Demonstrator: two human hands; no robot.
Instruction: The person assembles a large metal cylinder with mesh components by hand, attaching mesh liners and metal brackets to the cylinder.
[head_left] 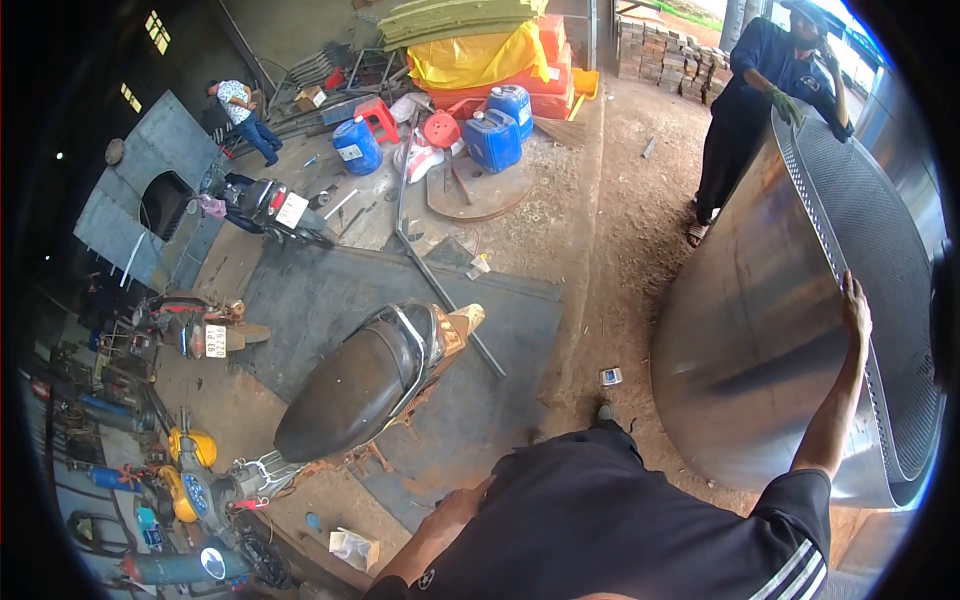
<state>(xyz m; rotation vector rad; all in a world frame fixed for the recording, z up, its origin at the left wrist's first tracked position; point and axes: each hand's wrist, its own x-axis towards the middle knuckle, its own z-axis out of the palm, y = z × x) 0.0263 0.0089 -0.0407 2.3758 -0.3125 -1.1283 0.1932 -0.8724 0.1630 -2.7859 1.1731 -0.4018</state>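
Note:
At the right stands a large sheet-metal cylinder (740, 330) with a perforated inner sheet (880, 240) and a row of holes along its rim. My right hand (855, 308) lies on that rim, its fingers stretched out along the edge. Low in the view, my left hand (455, 512) is against the side of my dark shirt; its fingers are partly hidden there and nothing shows in it. Across the cylinder, a co-worker (750, 100) in dark clothes rests a gloved hand (785, 106) on the far rim.
A motorbike (350, 385) with a black seat stands to my left, with other motorbikes beyond. Blue jerrycans (493, 140), a red stool (376, 120) and a long metal bar (455, 305) lie farther off. Another person (245, 115) stands at the back. A small box (610, 377) lies near my foot.

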